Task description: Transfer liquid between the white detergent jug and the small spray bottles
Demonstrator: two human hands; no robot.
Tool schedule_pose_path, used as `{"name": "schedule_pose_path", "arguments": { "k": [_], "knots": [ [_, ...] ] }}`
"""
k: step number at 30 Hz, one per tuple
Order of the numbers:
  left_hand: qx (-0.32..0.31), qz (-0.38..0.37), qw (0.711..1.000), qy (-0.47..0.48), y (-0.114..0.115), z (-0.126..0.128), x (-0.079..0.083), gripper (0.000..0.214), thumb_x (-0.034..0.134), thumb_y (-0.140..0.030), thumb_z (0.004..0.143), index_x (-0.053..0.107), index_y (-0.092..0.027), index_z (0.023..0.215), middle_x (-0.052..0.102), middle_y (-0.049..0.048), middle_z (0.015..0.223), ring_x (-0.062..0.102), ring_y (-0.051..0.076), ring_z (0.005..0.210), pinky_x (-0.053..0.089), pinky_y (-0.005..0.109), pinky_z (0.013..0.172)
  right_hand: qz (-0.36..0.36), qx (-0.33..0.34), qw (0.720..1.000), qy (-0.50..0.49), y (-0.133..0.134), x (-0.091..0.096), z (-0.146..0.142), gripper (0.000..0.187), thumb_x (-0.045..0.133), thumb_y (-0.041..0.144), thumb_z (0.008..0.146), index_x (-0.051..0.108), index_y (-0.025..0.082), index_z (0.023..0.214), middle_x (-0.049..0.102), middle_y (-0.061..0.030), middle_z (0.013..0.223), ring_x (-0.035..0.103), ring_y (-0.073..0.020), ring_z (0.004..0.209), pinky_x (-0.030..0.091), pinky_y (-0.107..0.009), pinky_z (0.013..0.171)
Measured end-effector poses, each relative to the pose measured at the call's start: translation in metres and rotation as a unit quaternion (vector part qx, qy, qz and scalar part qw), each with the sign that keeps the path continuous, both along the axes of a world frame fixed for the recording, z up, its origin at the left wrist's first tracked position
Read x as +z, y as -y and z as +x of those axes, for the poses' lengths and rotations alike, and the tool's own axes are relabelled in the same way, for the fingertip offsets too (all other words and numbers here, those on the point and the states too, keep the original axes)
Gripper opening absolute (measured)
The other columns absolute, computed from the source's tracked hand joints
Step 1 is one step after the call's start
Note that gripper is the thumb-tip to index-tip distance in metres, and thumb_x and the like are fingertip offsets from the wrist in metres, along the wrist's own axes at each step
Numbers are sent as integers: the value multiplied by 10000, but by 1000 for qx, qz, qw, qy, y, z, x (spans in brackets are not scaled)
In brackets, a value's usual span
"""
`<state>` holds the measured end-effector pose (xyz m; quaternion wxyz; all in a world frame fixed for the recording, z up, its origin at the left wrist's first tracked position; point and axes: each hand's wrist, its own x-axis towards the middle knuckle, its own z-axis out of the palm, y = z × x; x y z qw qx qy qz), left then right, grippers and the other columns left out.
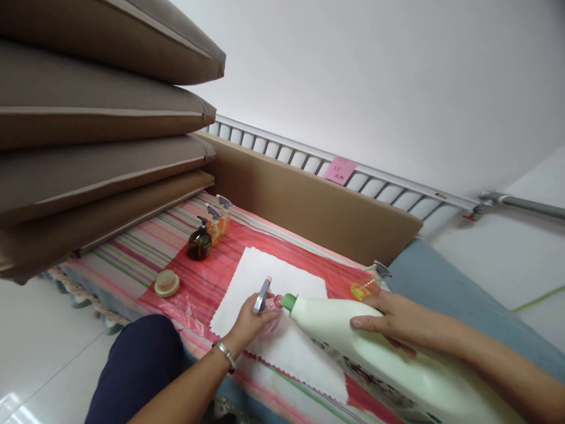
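Observation:
My left hand (248,323) is closed around a small clear pink bottle (272,323), which it holds over a white cloth with zigzag edges (253,268). A grey trigger spray head (263,294) is also in these fingers, apart from the bottle's mouth. In my right hand (392,321) is a large pale green jug (339,321), tipped on its side with my fingers across its upper part. Its green spout (289,301) meets the pink bottle's mouth. Whether liquid is flowing cannot be seen.
Left of the cloth stand a dark pump bottle (199,242) and two yellow spray bottles (215,228). A round beige cap (166,284) lies nearer. Another yellow spray bottle (366,285) is at right. Stacked brown cushions (106,126) and a brown panel (300,197) border the surface.

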<state>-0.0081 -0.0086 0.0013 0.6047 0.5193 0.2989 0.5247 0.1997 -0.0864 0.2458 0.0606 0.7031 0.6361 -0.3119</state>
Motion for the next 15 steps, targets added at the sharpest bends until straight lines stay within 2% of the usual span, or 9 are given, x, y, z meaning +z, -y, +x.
{"name": "schedule_pose_path", "arguments": {
  "k": [15],
  "knots": [
    [0,3,1000,-3,1,-1,4,435,752,-289,609,619,-169,1005,644,71,1051,576,248,1008,419,338,907,-11,-10,999,-28,0,-1,3,366,548,519,765,540,155,728,478,35,489,448,-88,379,345,-191,341]
  ]
}}
